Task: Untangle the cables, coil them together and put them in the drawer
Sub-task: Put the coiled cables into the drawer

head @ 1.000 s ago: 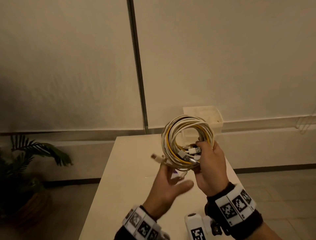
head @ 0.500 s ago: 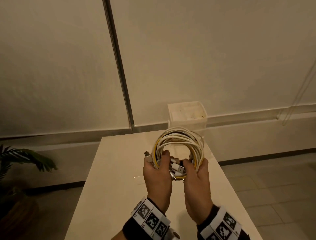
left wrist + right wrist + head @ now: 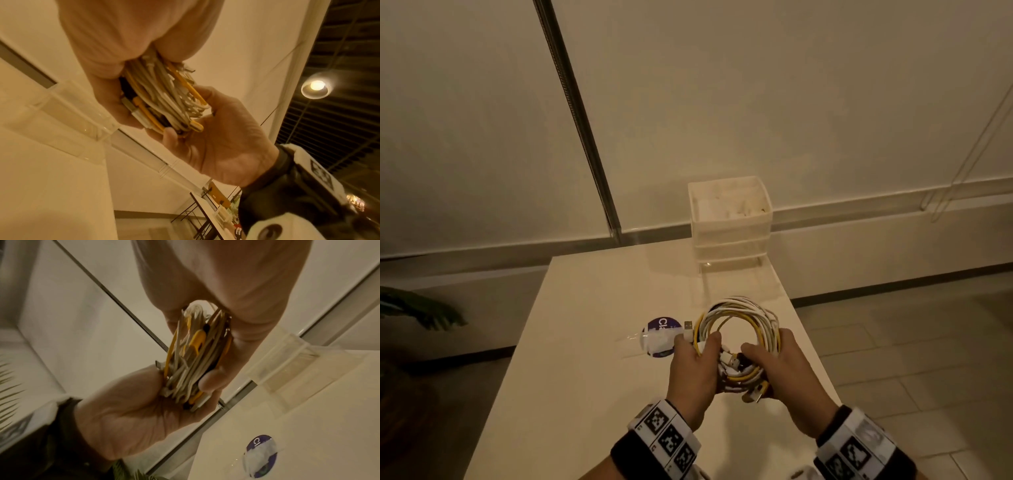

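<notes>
Coiling looks done: left hand (image 3: 693,371) & right hand (image 3: 789,373) both grip the cable coil (image 3: 739,329) (plugs tucked). Next: carry to drawer unit (image 3: 731,228), open it.

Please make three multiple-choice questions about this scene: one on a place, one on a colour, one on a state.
1. Where does the drawer unit stand?
A. at the table's far edge
B. on the floor
C. beside the plant

2. What colours are the cables?
A. red and black
B. white and yellow
C. all blue

3. How are the cables now?
A. spread flat on the table
B. inside the drawer
C. coiled, held by both hands

Answers: 1 A, it stands at the far end. 2 B, white and yellow strands show. 3 C, the left hand and right hand grip the coil.
</notes>
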A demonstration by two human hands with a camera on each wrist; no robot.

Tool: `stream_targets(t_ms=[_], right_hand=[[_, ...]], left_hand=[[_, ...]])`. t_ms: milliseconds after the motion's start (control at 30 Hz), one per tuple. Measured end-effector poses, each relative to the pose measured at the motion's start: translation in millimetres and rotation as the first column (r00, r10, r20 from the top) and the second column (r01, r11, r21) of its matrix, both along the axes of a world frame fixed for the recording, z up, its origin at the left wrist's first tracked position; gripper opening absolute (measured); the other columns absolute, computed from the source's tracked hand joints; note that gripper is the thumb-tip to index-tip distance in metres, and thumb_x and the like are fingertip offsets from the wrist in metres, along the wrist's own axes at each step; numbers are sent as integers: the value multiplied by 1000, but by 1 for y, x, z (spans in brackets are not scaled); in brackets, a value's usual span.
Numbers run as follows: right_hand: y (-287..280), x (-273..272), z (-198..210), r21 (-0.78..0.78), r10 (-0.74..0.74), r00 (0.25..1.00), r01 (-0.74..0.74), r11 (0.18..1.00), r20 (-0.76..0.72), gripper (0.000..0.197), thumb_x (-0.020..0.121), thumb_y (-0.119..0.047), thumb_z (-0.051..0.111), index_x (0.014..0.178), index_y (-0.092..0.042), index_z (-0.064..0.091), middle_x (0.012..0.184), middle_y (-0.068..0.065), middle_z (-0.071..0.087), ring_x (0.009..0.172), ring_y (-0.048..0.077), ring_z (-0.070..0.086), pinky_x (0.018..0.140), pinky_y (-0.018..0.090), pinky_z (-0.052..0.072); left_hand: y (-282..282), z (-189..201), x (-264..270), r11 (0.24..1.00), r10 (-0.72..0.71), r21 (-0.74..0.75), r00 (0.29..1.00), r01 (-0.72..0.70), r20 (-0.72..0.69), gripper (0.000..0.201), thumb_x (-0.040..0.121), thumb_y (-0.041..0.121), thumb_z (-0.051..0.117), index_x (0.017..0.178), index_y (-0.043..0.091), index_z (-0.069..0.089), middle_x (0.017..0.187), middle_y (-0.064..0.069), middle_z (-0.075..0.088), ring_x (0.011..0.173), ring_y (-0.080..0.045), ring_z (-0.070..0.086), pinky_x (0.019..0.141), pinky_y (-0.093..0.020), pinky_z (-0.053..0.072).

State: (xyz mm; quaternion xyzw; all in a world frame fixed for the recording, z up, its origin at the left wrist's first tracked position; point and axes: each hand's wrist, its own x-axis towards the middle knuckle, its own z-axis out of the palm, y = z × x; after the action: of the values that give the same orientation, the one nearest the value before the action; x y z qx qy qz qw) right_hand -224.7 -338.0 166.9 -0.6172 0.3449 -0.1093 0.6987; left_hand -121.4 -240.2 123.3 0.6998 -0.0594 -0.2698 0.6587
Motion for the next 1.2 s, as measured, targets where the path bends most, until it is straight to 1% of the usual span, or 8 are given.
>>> stream_targets(t_ms=[233,367,467,567,800,1000,1100,1200], right_hand=[[-49,54,-37,64,8,994,-1,998,-111,24,93,-17,56,110,-7,41,103,24,62,85,38,71,67,57,59],[-90,96,-49,96,-24,989,38,995,-146,27,96,-17,54,116,-7,40,109,23,59,87,37,70,65,52,60],[-128,130,-58,155,-49,984,76,985,-174,34,95,-22,56,122,-9,40,114,22,61,90,37,69,63,47,60],[-166,163,-67,212,-33,976,80,974,-214,39,94,-26,57,124,-6,43,113,24,62,89,40,68,62,45,59],[-233,217,-102,299,136,925,-26,954,-354,31,95,-29,53,109,-1,58,80,19,60,59,30,61,57,40,57],[-279,259,-138,181,284,751,-219,959,-596,30,98,-26,45,109,1,51,81,24,61,47,29,59,55,39,56],[-292,271,-153,92,318,673,-349,933,-667,14,95,-20,47,100,-7,50,97,18,58,56,23,56,55,30,52],[-298,277,-163,121,347,626,-374,919,-698,17,95,-24,42,100,-10,48,88,15,57,54,25,56,39,19,45]], left_hand=[[-44,-40,60,990,-71,122,997,74,-29,51,72,58,63,103,20,51,94,-11,70,85,-25,72,75,-54,59],[-89,-58,108,971,-145,181,986,159,-86,77,60,73,63,112,20,46,105,-9,67,93,-26,70,80,-52,58],[-124,-53,143,944,-214,224,967,241,-138,90,61,79,63,122,17,41,116,-11,62,97,-30,68,76,-52,58],[-155,-44,169,943,-226,176,933,281,-282,63,85,56,63,122,11,39,114,-17,58,88,-38,70,57,-48,59],[-213,-81,221,927,-164,240,888,287,-429,49,92,41,63,119,1,54,108,-26,66,79,-42,70,50,-49,58],[-254,-151,257,847,-128,435,912,305,-389,73,68,61,68,112,3,61,98,-21,71,82,-42,71,68,-60,58],[-266,-138,258,849,-106,427,892,311,-440,42,86,41,64,103,3,61,93,-22,70,76,-39,70,61,-56,59],[-272,-139,258,843,-101,417,862,339,-496,30,91,31,60,100,3,63,95,-24,70,76,-39,70,62,-55,59]])
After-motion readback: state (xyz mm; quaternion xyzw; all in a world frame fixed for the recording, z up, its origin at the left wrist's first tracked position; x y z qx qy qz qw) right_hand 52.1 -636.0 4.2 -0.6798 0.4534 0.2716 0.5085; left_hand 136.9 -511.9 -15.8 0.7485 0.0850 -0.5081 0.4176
